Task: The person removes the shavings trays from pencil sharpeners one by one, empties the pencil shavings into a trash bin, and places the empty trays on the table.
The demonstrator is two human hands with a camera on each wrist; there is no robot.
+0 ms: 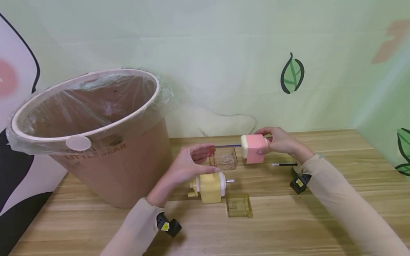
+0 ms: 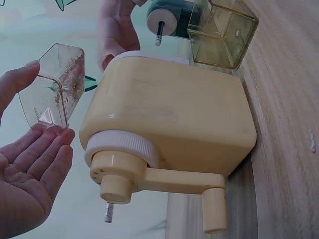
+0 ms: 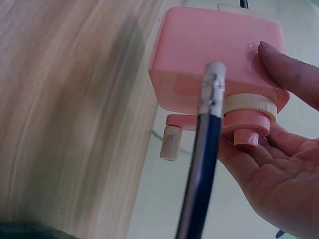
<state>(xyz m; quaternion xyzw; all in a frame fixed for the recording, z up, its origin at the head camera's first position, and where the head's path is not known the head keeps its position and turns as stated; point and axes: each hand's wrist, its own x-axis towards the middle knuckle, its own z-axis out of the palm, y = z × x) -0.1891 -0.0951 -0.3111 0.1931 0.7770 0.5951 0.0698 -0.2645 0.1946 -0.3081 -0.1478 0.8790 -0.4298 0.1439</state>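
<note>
My left hand (image 1: pixel 192 161) pinches a clear pinkish shavings drawer (image 2: pixel 75 82) by its edges, thumb on one side and fingers on the other. Pencil shavings (image 1: pixel 228 159) lie in it. With thumb and fingers, my right hand (image 1: pixel 278 141) grips a pink crank pencil sharpener (image 1: pixel 255 151). A blue pencil (image 1: pixel 227 145) sticks out of its cream front, and its crank (image 3: pixel 180 122) shows in the right wrist view. Below my left hand stands a yellow crank sharpener (image 1: pixel 210 190) with an eraser-ended pencil (image 1: pixel 230 181) in it.
An amber see-through drawer (image 1: pixel 238 206) lies in front of the yellow sharpener. A dark green sharpener (image 2: pixel 177 17) holding a pencil (image 1: pixel 285 164) is mostly hidden behind my right wrist. At left stands a large brown bin (image 1: pixel 128 170) with a plastic liner. A wall backs the wooden table (image 1: pixel 288 220).
</note>
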